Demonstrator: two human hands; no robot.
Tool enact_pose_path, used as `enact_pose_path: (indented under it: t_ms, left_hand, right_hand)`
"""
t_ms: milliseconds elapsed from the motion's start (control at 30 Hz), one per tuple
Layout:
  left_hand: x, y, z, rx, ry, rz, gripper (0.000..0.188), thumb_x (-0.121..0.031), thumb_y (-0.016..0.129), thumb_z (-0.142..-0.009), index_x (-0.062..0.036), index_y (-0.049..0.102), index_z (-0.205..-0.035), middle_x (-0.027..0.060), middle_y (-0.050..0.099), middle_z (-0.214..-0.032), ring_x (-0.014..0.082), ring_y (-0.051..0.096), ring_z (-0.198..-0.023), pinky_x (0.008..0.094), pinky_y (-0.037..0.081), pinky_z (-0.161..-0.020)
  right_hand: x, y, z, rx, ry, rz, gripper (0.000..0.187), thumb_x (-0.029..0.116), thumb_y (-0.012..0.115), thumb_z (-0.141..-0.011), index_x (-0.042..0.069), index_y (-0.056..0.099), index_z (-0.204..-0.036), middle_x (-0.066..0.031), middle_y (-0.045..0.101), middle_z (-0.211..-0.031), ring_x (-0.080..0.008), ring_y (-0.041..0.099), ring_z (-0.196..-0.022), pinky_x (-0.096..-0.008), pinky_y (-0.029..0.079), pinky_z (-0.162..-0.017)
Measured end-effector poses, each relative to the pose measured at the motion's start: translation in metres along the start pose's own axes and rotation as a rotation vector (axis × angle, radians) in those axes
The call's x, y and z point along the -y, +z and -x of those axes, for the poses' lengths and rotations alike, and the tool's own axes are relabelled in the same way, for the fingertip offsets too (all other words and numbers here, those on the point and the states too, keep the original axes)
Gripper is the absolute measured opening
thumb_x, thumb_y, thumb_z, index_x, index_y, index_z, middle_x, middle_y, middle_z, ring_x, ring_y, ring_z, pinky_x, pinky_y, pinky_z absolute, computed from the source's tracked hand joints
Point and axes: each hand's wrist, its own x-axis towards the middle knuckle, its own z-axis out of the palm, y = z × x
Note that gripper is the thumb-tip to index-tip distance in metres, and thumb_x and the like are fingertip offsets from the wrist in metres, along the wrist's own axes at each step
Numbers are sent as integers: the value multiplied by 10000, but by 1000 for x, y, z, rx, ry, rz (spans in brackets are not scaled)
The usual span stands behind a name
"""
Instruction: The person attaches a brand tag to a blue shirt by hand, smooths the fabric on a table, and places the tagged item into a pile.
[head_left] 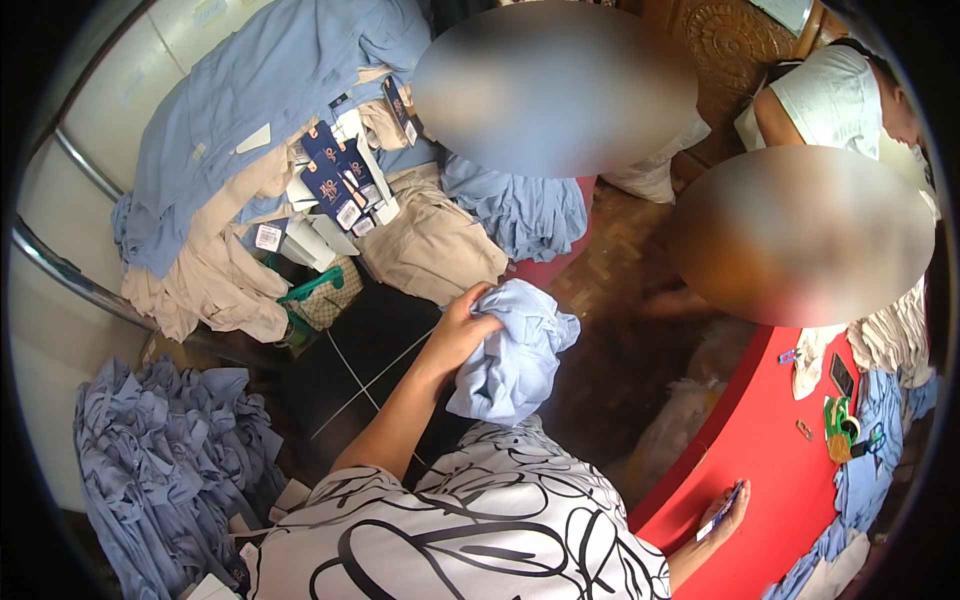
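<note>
A crumpled light blue cloth garment (516, 352) is bunched up in front of my chest. My left hand (460, 330) grips it at its left side, thumb on top. Over at the lower right, my right hand (737, 518) is closed around a slim blue and white object (717, 512), whose kind I cannot make out. That hand rests on or just above the red tabletop (775, 470). The fingers of the right hand are partly hidden.
Blue garments (175, 450) are heaped at lower left. More blue clothes (270, 90), beige clothes (430, 235) and dark tags (330, 185) pile up at upper left. Green tape (838, 430), scissors (875, 440) and a phone (842, 375) lie on the table. A person (825, 100) sits beyond.
</note>
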Motion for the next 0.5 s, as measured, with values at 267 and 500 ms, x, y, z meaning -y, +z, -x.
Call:
enact_pose_path:
  t_ms: [267, 500]
  left_hand:
    - [23, -45, -31, -265, -82, 81, 332, -130, 633, -880, -19, 621, -1193, 55, 668, -1100, 137, 606, -1010, 271, 465, -889]
    - [7, -93, -77, -509, 4, 120, 470, -120, 603, -903, -2, 522, -1350, 108, 612, -1214, 193, 594, -1091, 310, 472, -943]
  right_hand:
    - [7, 34, -47, -12, 7, 25, 243, 165, 607, -975, 43, 612, -1184, -46, 688, -1011, -62, 583, -701, -183, 470, -618]
    - [8, 30, -47, -53, 50, 232, 266, 181, 591, -989, 57, 612, -1223, -45, 687, -1044, -52, 597, -715, -172, 484, -599]
